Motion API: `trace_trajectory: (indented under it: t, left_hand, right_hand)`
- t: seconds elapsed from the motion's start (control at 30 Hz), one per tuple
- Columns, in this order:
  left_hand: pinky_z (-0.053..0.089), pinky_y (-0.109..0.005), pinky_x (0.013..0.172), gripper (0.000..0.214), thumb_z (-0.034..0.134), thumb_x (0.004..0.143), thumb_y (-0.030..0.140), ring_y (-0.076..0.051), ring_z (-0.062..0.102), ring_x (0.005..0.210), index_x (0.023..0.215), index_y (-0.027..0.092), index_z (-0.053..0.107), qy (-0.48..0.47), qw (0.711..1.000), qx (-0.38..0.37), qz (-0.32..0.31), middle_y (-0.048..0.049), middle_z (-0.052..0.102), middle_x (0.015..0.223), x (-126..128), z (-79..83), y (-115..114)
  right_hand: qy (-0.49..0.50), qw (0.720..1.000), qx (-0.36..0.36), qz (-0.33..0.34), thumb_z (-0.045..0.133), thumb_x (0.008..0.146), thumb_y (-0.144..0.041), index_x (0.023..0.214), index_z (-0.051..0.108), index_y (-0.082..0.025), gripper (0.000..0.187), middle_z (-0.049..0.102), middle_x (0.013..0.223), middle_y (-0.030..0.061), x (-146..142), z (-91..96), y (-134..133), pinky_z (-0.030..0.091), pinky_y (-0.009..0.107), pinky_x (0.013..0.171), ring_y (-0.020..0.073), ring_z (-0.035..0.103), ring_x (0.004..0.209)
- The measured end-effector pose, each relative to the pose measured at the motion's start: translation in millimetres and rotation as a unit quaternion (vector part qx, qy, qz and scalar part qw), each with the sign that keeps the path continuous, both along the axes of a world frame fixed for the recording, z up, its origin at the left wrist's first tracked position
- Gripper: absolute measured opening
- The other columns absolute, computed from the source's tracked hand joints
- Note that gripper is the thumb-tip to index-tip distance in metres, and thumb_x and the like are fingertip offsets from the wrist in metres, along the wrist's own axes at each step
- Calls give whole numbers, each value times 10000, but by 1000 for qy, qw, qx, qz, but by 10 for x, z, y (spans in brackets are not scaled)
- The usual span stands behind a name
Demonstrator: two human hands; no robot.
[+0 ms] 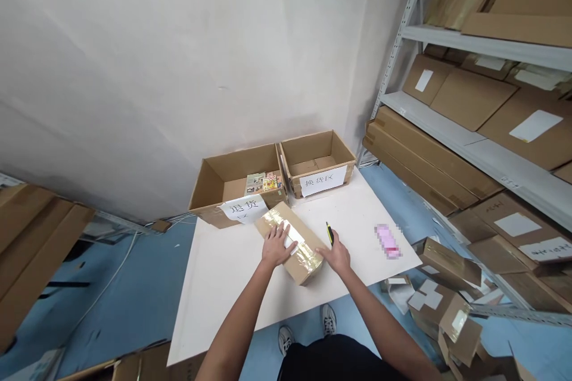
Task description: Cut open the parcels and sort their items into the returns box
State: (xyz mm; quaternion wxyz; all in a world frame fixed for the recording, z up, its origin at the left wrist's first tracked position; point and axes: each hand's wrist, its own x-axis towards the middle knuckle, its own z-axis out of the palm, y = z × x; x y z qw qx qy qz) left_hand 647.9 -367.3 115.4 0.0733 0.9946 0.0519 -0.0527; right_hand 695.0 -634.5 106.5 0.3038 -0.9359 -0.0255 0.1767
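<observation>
A long taped cardboard box (292, 238) lies at a slant on the white table, with a white label and shiny clear tape on top. My left hand (276, 245) rests flat on the box over the label, fingers spread. My right hand (336, 255) is at the box's right end, its thumb near or touching the edge. In its grip is a slim black and yellow-green box cutter (329, 233), pointing up and away from me. Whether its blade is out is too small to tell.
Behind the box stand two open cartons with paper signs: the left carton (210, 214) holds small colourful packs (263, 182), beside the right carton (295, 183). A blurred pink item (388, 241) lies on the white table (214, 286). Shelving (447, 125) with cartons and floor boxes (440, 303) flank the right.
</observation>
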Motion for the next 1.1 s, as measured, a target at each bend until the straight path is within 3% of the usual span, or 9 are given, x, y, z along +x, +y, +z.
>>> trace_trajectory:
  t: [0.1, 0.2, 0.33, 0.47, 0.57, 0.63, 0.77, 0.93, 1.1]
  left_hand:
    - [290, -533, 1189, 873, 358, 943, 757, -410, 305, 1521, 1626, 214, 342, 30, 995, 23, 91, -115, 292, 1704, -269, 22, -102]
    - [316, -539, 1153, 887, 327, 940, 772, -420, 376, 1460, 1613, 196, 371, 35, 989, 37, 140, -145, 320, 1689, -562, 19, -317]
    - [362, -539, 1104, 791, 321, 969, 712, -411, 421, 1404, 1544, 195, 485, 24, 981, 36, 188, -165, 453, 1610, -673, 71, -500]
    - [352, -532, 1132, 695, 352, 989, 633, -390, 420, 1412, 1457, 177, 586, -29, 976, 30, 212, -179, 603, 1448, -483, 114, -486]
    - [261, -550, 1216, 675, 333, 1008, 582, -373, 279, 1530, 1557, 216, 475, -46, 980, 17, 192, -128, 478, 1594, -387, 5, -507]
    - [180, -573, 1255, 676, 313, 1016, 569, -367, 185, 1576, 1603, 246, 397, -35, 984, 7, 175, -81, 370, 1674, -382, -106, -538]
    - [149, -588, 1270, 702, 276, 1020, 595, -360, 134, 1595, 1635, 259, 316, -20, 986, -6, 163, -57, 285, 1712, -412, -234, -544]
    - [151, -583, 1274, 708, 265, 1024, 606, -361, 127, 1598, 1633, 248, 318, -15, 987, 2, 163, -56, 262, 1718, -404, -214, -524]
    - [153, -582, 1275, 700, 269, 1026, 598, -356, 137, 1597, 1640, 262, 293, -16, 986, 4, 164, -41, 250, 1721, -402, -194, -556]
  right_hand:
    - [-21, 1000, -11, -6, 681, 891, -579, 1578, 300, -240, 856, 740, 1198, 127, 499, 73, 191, 489, 346, 846, 310, 709, 1094]
    - [-38, 999, -20, 15, 705, 894, -536, 1545, 351, -221, 806, 743, 1174, 142, 964, 154, 492, 474, 336, 835, 306, 707, 1072]
    - [-37, 998, 25, 46, 673, 920, -510, 1527, 395, -208, 733, 753, 1087, 143, 1270, 161, 725, 475, 333, 827, 299, 706, 1032]
    - [-8, 980, 196, -43, 400, 1015, -502, 1513, 400, -231, 567, 742, 920, 46, 1174, -55, 482, 521, 307, 736, 215, 710, 773]
    - [50, 929, 361, -68, 472, 938, -531, 1473, 389, -280, 597, 713, 999, 2, 976, -260, 160, 549, 278, 613, 153, 681, 629]
    - [95, 903, 413, -68, 552, 879, -511, 1432, 399, -290, 615, 695, 1020, -5, 862, -340, -20, 554, 277, 548, 139, 666, 581]
    - [135, 909, 393, -28, 605, 869, -414, 1482, 378, -284, 666, 661, 829, -53, 776, -324, -203, 475, 237, 425, 108, 550, 431]
    - [122, 938, 324, 31, 613, 907, -315, 1442, 532, -253, 545, 626, 736, -54, 832, -209, -187, 420, 203, 402, 73, 477, 399]
    - [150, 928, 338, 53, 593, 908, -285, 1393, 550, -240, 489, 595, 713, -66, 863, -154, -189, 396, 206, 382, 81, 479, 390]
